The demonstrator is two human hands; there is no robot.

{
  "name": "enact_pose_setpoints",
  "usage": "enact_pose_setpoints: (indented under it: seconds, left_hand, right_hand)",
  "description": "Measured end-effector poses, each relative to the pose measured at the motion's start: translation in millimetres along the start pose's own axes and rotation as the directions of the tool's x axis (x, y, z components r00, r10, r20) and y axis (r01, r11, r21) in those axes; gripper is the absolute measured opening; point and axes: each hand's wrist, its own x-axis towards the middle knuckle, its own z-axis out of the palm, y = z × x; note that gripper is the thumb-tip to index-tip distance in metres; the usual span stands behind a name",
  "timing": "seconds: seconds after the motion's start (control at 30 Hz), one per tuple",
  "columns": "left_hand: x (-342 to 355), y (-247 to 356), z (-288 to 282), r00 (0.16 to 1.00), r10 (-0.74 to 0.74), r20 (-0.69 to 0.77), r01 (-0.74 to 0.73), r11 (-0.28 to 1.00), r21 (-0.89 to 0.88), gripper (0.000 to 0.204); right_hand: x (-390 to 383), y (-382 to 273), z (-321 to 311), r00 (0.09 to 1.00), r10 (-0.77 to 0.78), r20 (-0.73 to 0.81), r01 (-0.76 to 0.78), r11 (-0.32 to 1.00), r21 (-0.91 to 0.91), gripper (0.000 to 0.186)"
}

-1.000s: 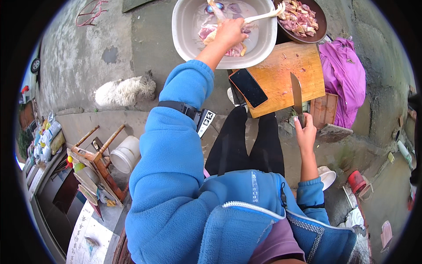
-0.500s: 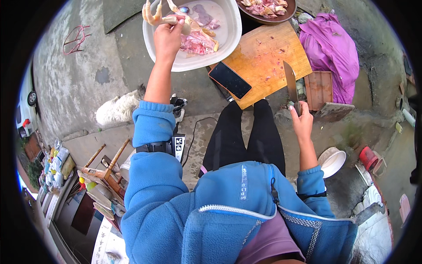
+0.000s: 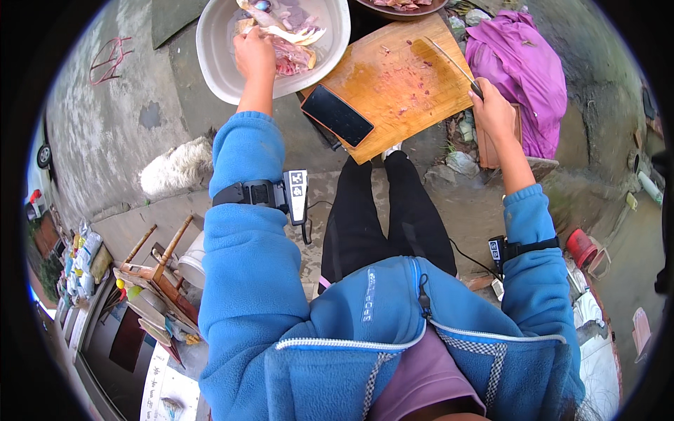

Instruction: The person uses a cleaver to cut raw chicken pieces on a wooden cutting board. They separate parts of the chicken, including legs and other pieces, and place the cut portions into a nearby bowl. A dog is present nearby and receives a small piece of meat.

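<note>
A large white basin [image 3: 210, 50] stands at the upper left with raw chicken in it. My left hand [image 3: 254, 55] reaches over its near wall, fingers closed around a leg of the raw chicken [image 3: 289, 55]; the pale legs and pink, opened flesh show beyond my fingers. On the right, my right hand [image 3: 493, 111] grips a kitchen knife [image 3: 451, 59] by its dark handle. Its blade points far and left over the right part of the wooden cutting board [image 3: 393, 77], seen nearly edge-on. Bits of meat and wet red stains lie on the board.
A black phone [image 3: 337, 116] lies on the board's near left corner. Behind the board is a brown bowl of cut meat [image 3: 400, 5]. A purple cloth [image 3: 519, 77] sits to the right. A white furry animal [image 3: 175, 167] lies on the ground at left.
My right hand has risen and moved forward, bringing the knife over the board's right side. My left hand has lowered the chicken leg into the basin. The whole view has shifted slightly.
</note>
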Motion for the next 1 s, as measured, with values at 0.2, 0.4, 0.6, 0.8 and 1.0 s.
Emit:
enact_pose_setpoints:
  seconds: [0.2,0.4,0.6,0.8,1.0]
  left_hand:
    - [-15.8,18.7,-17.0,0.975,0.127,-0.183,-0.173,0.949,-0.263,0.039]
    - [-135.8,48.5,-47.5,0.997,0.033,0.068,0.016,0.786,-0.618,0.031]
    - [-225.0,104.3,-51.3,0.975,0.037,0.221,0.131,0.707,-0.695,0.028]
    - [-273.3,130.9,-27.9,0.919,0.077,0.387,0.231,0.691,-0.685,0.024]
    - [-300.5,143.3,-6.1,0.857,0.071,0.511,0.319,0.706,-0.632,0.022]
  right_hand:
    - [-3.6,2.8,17.6,0.972,-0.221,0.074,0.223,0.975,-0.020,0.025]
    - [-11.2,7.5,-5.3,0.953,-0.263,0.150,0.271,0.962,-0.038,0.025]
    - [73.0,-7.9,-7.9,0.912,-0.404,0.075,0.410,0.902,-0.137,0.025]
    - [59.1,-6.2,-10.9,0.717,-0.628,0.302,0.688,0.708,-0.162,0.021]
    - [38.5,6.1,-33.6,0.685,-0.617,0.387,0.705,0.695,-0.142,0.022]
